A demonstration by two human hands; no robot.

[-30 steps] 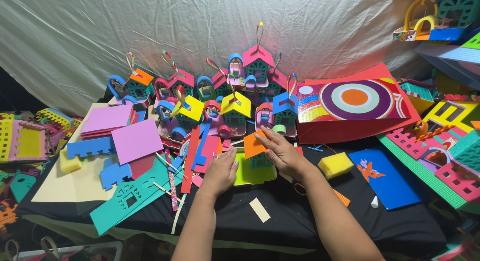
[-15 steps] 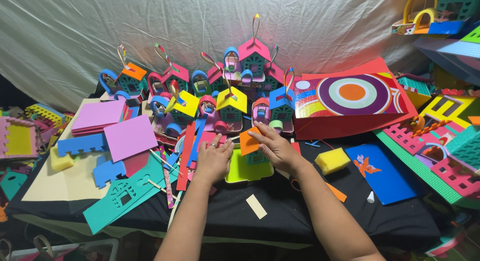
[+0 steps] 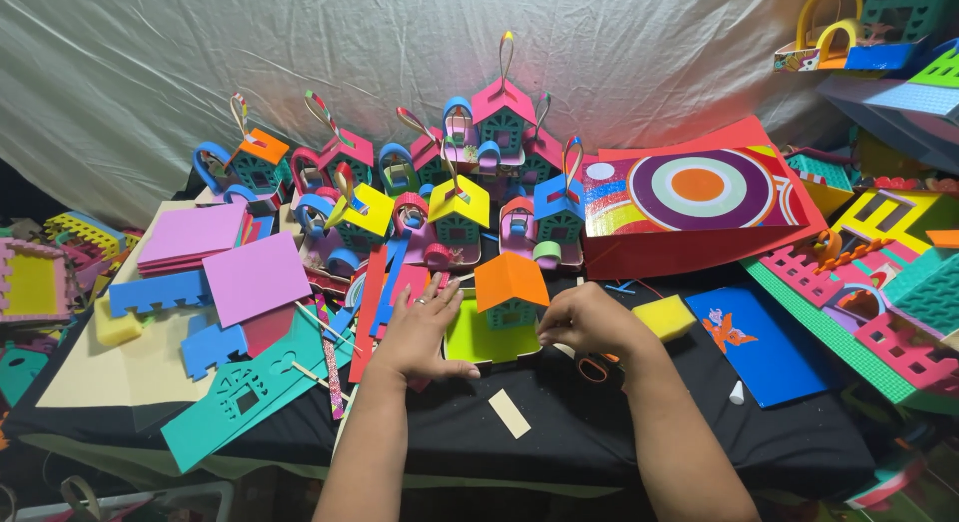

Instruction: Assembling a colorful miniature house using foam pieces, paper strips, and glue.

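Note:
A small teal foam house with an orange roof (image 3: 509,282) stands on a lime-green foam base (image 3: 468,344) at the middle of the black-covered table. My left hand (image 3: 425,332) lies flat with fingers apart on the base's left edge and on red foam strips (image 3: 372,300). My right hand (image 3: 584,322) is at the house's right side, its fingers curled in against the house and the base's edge.
Several finished foam houses with loop handles (image 3: 460,207) stand in rows behind. A glittery target-pattern sheet (image 3: 699,192) lies at right, with a yellow sponge block (image 3: 667,317), a blue sheet (image 3: 754,344) and orange-handled scissors (image 3: 596,368). Pink sheets (image 3: 255,277), a teal cut-out (image 3: 245,394) and a cream strip (image 3: 509,413) lie near.
Both hands have come off the orange roof and drawn apart, so the little house now shows between them. The left hand went flat on the base.

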